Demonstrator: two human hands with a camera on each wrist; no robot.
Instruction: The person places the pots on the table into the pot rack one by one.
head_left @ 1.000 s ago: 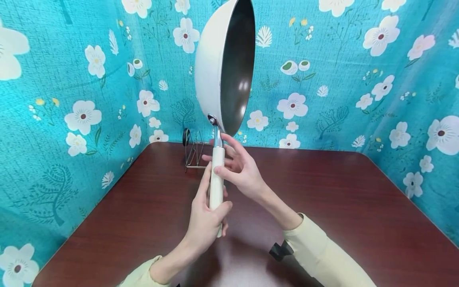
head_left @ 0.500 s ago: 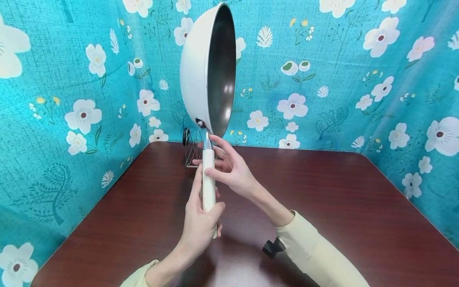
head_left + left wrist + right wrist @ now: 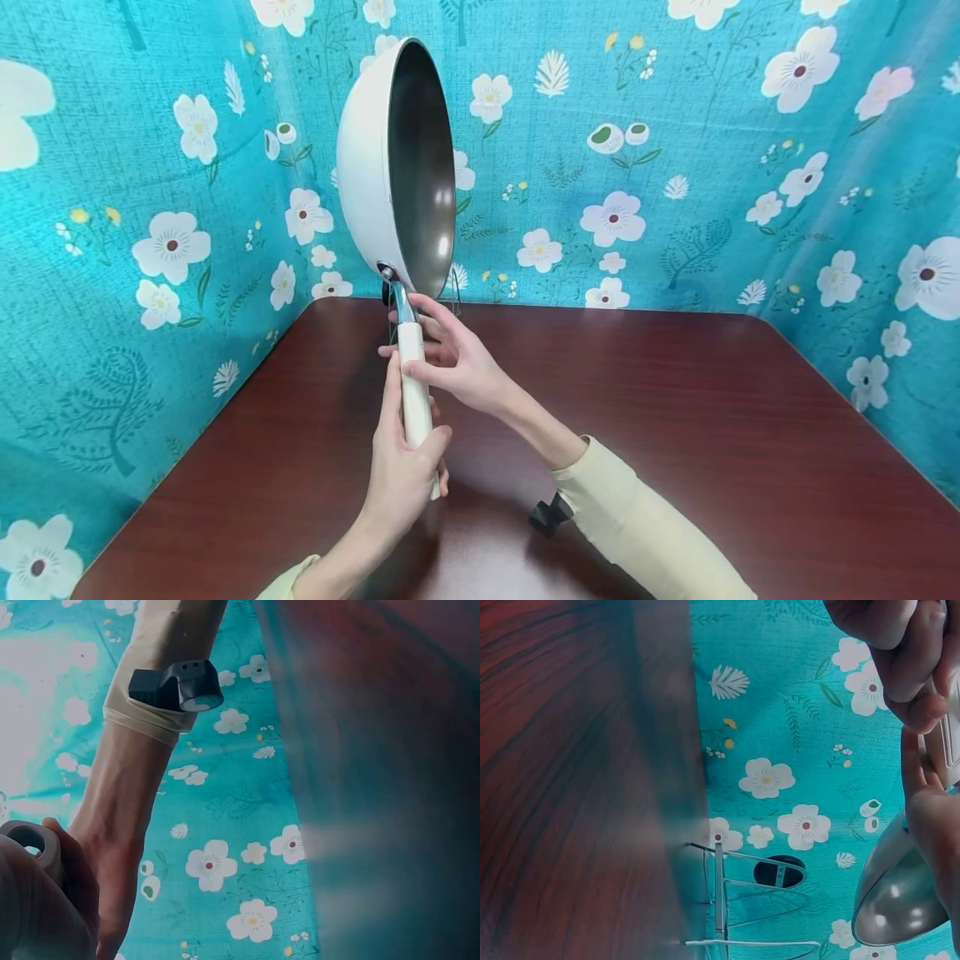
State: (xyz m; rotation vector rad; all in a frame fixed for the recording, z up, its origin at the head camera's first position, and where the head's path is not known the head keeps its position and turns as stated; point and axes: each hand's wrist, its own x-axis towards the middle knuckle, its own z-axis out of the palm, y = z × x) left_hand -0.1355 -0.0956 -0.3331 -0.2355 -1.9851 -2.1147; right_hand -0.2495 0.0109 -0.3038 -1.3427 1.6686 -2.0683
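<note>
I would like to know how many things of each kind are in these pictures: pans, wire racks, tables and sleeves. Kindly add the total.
Pan: 1
Wire rack: 1
Table: 1
Sleeves: 2 (left sleeve, right sleeve)
Total: 5

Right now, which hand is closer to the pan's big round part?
The right hand: it is up by the silver neck of the pan. The left hand is lower, wrapped round the pale handle.
</note>
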